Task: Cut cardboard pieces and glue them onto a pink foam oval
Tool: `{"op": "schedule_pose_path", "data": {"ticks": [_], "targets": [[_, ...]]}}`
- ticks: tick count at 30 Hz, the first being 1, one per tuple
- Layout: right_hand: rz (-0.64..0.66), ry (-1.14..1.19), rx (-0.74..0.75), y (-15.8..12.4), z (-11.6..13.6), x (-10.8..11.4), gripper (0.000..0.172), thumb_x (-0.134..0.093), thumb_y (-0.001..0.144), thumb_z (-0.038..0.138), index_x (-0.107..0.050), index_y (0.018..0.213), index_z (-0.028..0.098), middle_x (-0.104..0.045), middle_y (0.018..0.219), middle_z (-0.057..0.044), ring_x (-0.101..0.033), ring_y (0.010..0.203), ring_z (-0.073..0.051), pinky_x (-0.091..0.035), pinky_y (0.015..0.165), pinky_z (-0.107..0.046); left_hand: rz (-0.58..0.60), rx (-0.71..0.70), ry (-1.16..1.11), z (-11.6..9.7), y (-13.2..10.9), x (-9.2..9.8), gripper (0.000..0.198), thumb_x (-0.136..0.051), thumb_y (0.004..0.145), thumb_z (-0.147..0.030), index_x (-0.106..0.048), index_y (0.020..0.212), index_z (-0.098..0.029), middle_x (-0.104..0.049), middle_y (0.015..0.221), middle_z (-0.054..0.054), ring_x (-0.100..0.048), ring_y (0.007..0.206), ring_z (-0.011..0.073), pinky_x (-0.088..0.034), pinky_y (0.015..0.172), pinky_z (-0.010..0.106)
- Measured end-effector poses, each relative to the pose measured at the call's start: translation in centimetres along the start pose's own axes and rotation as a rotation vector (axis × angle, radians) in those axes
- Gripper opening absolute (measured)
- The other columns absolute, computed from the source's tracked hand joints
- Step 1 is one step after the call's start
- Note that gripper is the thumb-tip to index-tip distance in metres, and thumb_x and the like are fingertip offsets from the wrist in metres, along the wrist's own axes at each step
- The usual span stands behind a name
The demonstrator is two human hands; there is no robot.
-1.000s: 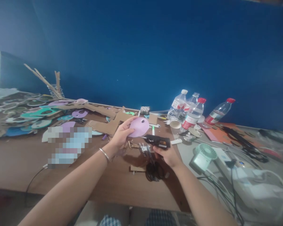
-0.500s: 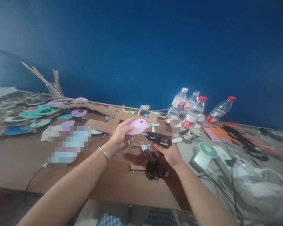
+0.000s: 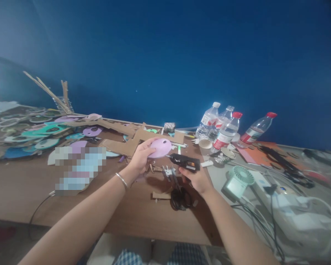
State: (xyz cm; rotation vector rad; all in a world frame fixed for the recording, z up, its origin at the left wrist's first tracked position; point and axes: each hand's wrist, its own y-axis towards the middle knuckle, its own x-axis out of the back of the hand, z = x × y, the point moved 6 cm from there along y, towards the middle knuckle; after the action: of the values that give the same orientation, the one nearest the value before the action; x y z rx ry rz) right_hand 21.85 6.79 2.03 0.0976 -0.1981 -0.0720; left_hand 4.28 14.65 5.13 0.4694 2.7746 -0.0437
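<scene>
Between the thumb and fingers of my left hand is a lilac oval cutout with a small dark hole near its top. My right hand grips a black glue gun by its handle. The gun's nozzle points left, close to the cutout's lower right edge; I cannot tell whether they touch. Below the gun, a metal stand and a pair of scissors with black handles are on the brown table. Pieces of cardboard lie behind my left hand.
Several plastic bottles stand at the back right. A green fan and a white power strip with cables lie at the right. Coloured cutouts are heaped at the left, near wooden sticks. A blue wall rises behind.
Both hands stay almost in place, the cutout and glue gun still held. The gun and cutout have shifted very slightly left.
</scene>
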Motion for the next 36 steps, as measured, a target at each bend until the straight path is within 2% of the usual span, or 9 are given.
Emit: {"op": "schedule_pose_path", "data": {"ticks": [11, 20, 26, 32, 36], "targets": [[-0.005, 0.047, -0.024, 0.03, -0.10, -0.07, 0.021, -0.063, 0.072, 0.035, -0.058, 0.065, 0.016, -0.052, 0.043, 0.004, -0.046, 0.041, -0.010, -0.037, 0.045, -0.023, -0.028, -0.003, 0.029, 0.37, -0.22, 0.22, 0.045, -0.056, 0.065, -0.014, -0.059, 0.110, -0.016, -0.062, 0.105, 0.008, -0.059, 0.071, 0.0133, -0.040, 0.046, 0.014], [0.018, 0.117, -0.024, 0.15, 0.27, -0.20, 0.022, -0.063, 0.069, 0.036, -0.056, 0.066, 0.016, -0.055, 0.049, 0.003, -0.047, 0.039, -0.010, -0.037, 0.041, -0.024, 0.000, 0.033, -0.023, 0.03, -0.26, -0.37, 0.044, -0.055, 0.063, -0.009, -0.059, 0.107, -0.012, -0.064, 0.099, 0.009, -0.060, 0.069, 0.0131, -0.044, 0.049, 0.017], [0.011, 0.089, -0.034, 0.06, 0.33, -0.15, 0.021, -0.062, 0.072, 0.034, -0.056, 0.064, 0.016, -0.050, 0.041, 0.005, -0.046, 0.038, -0.010, -0.037, 0.043, -0.024, 0.016, 0.041, -0.028, -0.04, -0.33, -0.57, 0.042, -0.053, 0.065, -0.008, -0.058, 0.107, -0.013, -0.065, 0.099, 0.008, -0.060, 0.067, 0.0128, -0.044, 0.049, 0.017], [-0.009, 0.113, -0.026, 0.14, 0.21, 0.01, 0.022, -0.063, 0.070, 0.036, -0.056, 0.063, 0.016, -0.052, 0.042, 0.005, -0.046, 0.037, -0.010, -0.036, 0.042, -0.024, -0.005, 0.035, -0.019, 0.01, -0.31, -0.43, 0.043, -0.053, 0.065, -0.008, -0.057, 0.107, -0.012, -0.065, 0.097, 0.008, -0.060, 0.065, 0.0120, -0.045, 0.050, 0.017], [-0.013, 0.135, -0.029, 0.23, -0.24, 0.11, 0.023, -0.065, 0.069, 0.037, -0.056, 0.065, 0.016, -0.054, 0.046, 0.004, -0.047, 0.038, -0.010, -0.035, 0.040, -0.023, 0.027, 0.031, -0.030, 0.29, -0.13, -0.34, 0.047, -0.054, 0.064, -0.009, -0.055, 0.111, -0.012, -0.064, 0.100, 0.009, -0.060, 0.066, 0.0126, -0.045, 0.051, 0.018]]}}
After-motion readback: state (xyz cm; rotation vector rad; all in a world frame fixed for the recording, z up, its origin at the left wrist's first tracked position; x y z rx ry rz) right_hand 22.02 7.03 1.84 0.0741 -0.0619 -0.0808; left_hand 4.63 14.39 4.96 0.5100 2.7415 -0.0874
